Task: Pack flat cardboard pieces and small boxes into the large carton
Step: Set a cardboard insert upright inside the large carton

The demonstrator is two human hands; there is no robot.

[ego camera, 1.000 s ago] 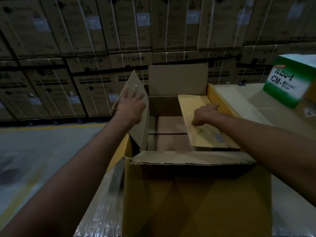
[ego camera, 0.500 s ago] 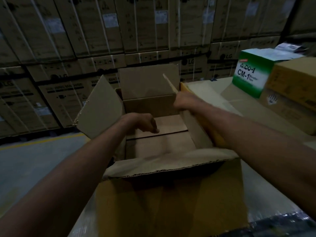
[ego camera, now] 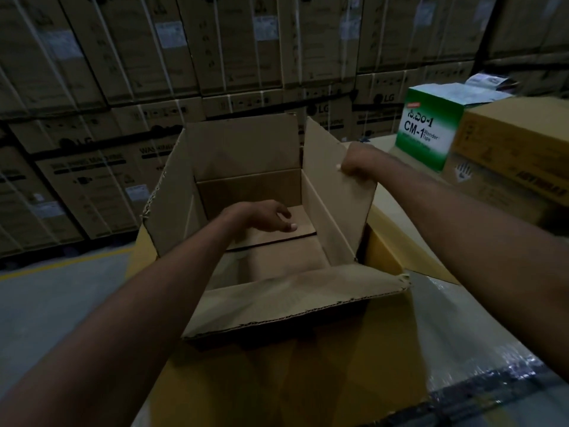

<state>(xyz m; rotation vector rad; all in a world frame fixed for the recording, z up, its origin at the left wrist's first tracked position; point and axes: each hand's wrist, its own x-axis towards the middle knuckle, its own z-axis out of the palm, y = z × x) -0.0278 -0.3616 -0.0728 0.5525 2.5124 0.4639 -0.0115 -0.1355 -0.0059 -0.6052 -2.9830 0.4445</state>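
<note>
The carton [ego camera: 277, 359] stood open in the middle of the view, its four flaps up or folded outward. The left hand [ego camera: 264, 218] reached down inside the carton, fingers loosely curled and apart, closed on nothing, hovering just above a flat cardboard piece [ego camera: 303, 224] that lay on the carton's floor toward the far wall. A second flat piece [ego camera: 277, 263] lay nearer on the floor, its far edge meeting the first. The right hand [ego camera: 357, 167] was at the carton's right flap [ego camera: 335, 195], its grip pinching the flap's upper edge with fingers wrapped over the cardboard, the flap standing tilted outward. To the right of the carton, well apart, a green-and-white box [ego camera: 428, 131] printed "CM-1" sat beside a yellow box [ego camera: 517, 140]. Behind the carton rose a wall of stacked cartons [ego camera: 215, 57], strapped with white bands.
</note>
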